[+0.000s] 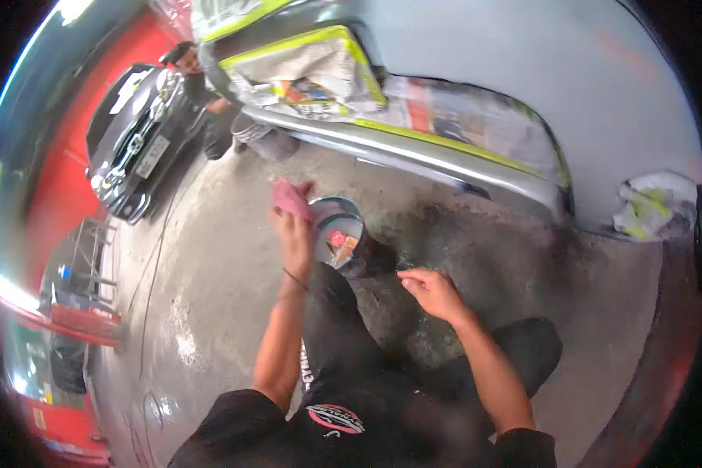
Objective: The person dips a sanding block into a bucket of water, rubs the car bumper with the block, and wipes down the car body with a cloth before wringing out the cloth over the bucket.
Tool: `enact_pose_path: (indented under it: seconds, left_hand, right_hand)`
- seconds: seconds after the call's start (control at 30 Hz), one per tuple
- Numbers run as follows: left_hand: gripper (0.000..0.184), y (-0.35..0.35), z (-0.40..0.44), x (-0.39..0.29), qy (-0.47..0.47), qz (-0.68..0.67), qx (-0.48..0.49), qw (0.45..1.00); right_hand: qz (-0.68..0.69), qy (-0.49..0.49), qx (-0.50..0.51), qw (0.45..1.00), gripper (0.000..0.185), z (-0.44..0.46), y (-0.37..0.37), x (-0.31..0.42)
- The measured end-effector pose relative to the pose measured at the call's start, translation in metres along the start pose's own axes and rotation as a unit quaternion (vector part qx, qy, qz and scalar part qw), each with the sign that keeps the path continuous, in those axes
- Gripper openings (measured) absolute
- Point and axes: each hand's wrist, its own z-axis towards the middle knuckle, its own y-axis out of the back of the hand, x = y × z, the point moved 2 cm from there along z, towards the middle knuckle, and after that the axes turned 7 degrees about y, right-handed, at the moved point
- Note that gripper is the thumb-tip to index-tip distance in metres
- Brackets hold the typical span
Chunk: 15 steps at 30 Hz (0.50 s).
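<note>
My left hand (295, 234) is raised over the floor with a pink cloth (290, 198) gripped in its fingers. Just right of the cloth is a round bucket (356, 209). Inside it lie a pink-red lump (336, 238) and a tan, block-like piece (345, 251). My right hand (433, 293) hovers to the right of the bucket, apart from it. Its fingers are bent and pressed together; whether anything small sits between them is hidden. Beyond both hands runs the silver lower sill (437, 162) of a vehicle, its openings masked with newspaper (476, 121).
A grey bucket (264, 139) stands by the vehicle's far end, near a crouching person (207, 97). A dark car (132, 140) is at upper left. Crumpled paper (655, 207) hangs at right. A metal rack (86, 257) stands left; a thin hose (152, 288) crosses the wet floor.
</note>
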Motion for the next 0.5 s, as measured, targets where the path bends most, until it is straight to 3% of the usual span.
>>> enact_pose_path:
  seconds: [0.03, 0.07, 0.17, 0.2, 0.23, 0.3, 0.37, 0.5]
  left_hand:
    - [0.045, 0.012, 0.026, 0.007, -0.268, 0.291, -0.03, 0.918]
    - [0.043, -0.003, 0.039, -0.006, -0.124, 0.028, -0.091, 0.988]
    - [0.04, -0.034, 0.063, -0.052, -0.162, 0.059, -0.125, 0.977]
    - [0.035, -0.05, 0.067, -0.034, -0.059, 0.022, -0.139, 0.988]
    - [0.035, -0.07, 0.065, -0.036, -0.061, 0.02, -0.128, 0.99]
    - [0.033, -0.119, 0.052, -0.042, -0.194, 0.04, -0.089, 0.976]
    - [0.039, -0.159, 0.036, -0.032, -0.282, 0.146, -0.077, 0.945]
    - [0.041, -0.214, -0.02, -0.084, -0.368, 0.178, -0.002, 0.913]
  right_hand:
    - [-0.052, 0.012, -0.008, 0.999, 0.03, 0.0, 0.004, -0.004]
    - [-0.048, 0.019, -0.025, 0.998, 0.029, -0.001, 0.005, -0.006]
    - [-0.061, 0.015, -0.002, 0.998, 0.03, -0.003, 0.004, 0.006]
    - [-0.06, 0.011, -0.01, 0.998, 0.03, -0.004, 0.004, 0.009]
    - [-0.091, 0.039, 0.009, 0.995, 0.03, -0.005, 0.003, 0.013]
    - [-0.118, 0.057, 0.015, 0.991, 0.03, -0.012, 0.0, 0.01]
    - [-0.231, 0.108, 0.08, 0.964, 0.031, -0.014, -0.008, -0.007]
    - [-0.311, 0.067, 0.158, 0.935, 0.03, -0.013, -0.021, -0.023]
